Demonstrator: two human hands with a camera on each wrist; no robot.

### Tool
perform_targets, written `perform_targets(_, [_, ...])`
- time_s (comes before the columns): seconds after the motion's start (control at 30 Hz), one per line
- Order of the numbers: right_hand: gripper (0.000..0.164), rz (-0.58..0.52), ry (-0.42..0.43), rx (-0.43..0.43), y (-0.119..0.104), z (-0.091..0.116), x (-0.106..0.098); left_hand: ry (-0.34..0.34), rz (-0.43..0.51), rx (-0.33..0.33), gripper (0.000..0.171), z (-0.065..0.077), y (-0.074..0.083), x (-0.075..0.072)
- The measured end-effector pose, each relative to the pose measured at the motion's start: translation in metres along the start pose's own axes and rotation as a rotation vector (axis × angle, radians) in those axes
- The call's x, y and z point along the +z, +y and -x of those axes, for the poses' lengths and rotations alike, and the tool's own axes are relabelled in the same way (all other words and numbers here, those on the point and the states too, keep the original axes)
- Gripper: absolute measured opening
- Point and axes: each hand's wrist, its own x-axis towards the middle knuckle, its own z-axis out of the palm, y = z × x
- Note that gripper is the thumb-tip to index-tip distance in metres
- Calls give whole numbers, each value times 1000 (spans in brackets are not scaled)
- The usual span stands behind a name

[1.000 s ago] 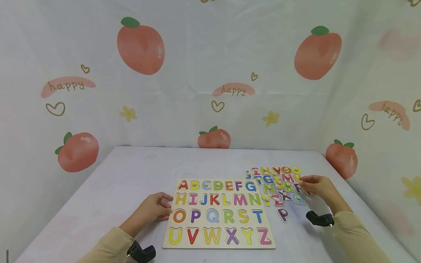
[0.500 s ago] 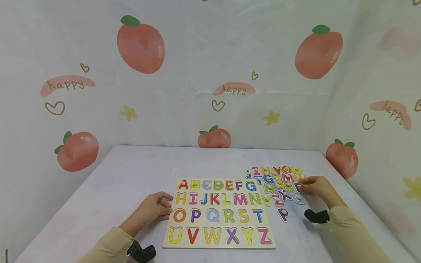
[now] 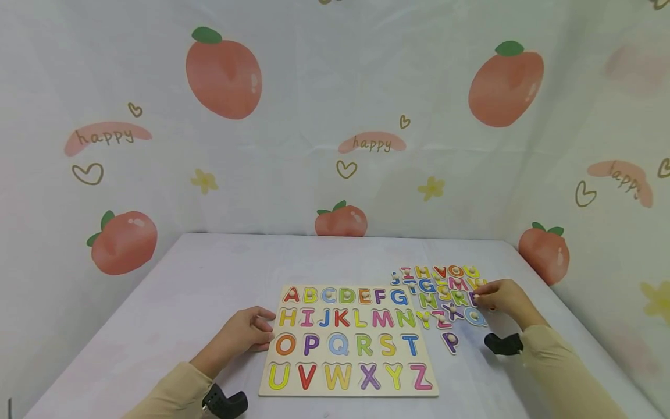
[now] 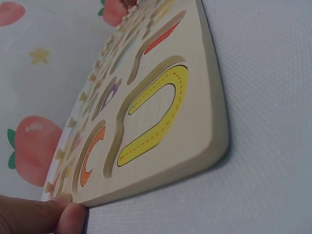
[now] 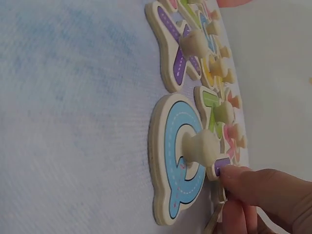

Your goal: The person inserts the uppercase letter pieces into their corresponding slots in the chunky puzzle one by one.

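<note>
My right hand [image 3: 505, 301] pinches a purple letter puzzle piece [image 5: 222, 165] between thumb and fingers. The fingertips cover most of that piece, so its shape is partly hidden. Just beside it lies the light blue Q piece [image 5: 170, 146] with its wooden knob, and the purple X piece [image 5: 169, 46] is farther along. Fingertips of my left hand [image 3: 243, 333] touch the left edge of the wooden alphabet board [image 3: 355, 372], near a corner in the left wrist view. Knobbed pieces A [image 3: 291, 295] to E [image 3: 364, 295] sit in the top row.
Several knobbed letter pieces, among them a pink M [image 3: 458, 284] and a green N [image 3: 428, 300], lie together right of the board. A purple P piece [image 3: 449, 342] lies apart, nearer the front. White cloth covers the table [image 3: 157, 302], with a peach-printed curtain [image 3: 293, 145] behind.
My right hand has shifted slightly left over the purple letter piece, and its fingers have closed on it. My left hand and the board stay in place.
</note>
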Motion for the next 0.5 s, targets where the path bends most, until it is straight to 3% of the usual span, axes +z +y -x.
perform_targets(0.3, [39, 13, 14, -23, -11, 11, -2, -2, 13, -1, 41, 0, 1, 0])
perform_targets(0.5, [47, 3, 21, -115, -31, 13, 4, -4, 15, -3, 41, 1, 1, -1])
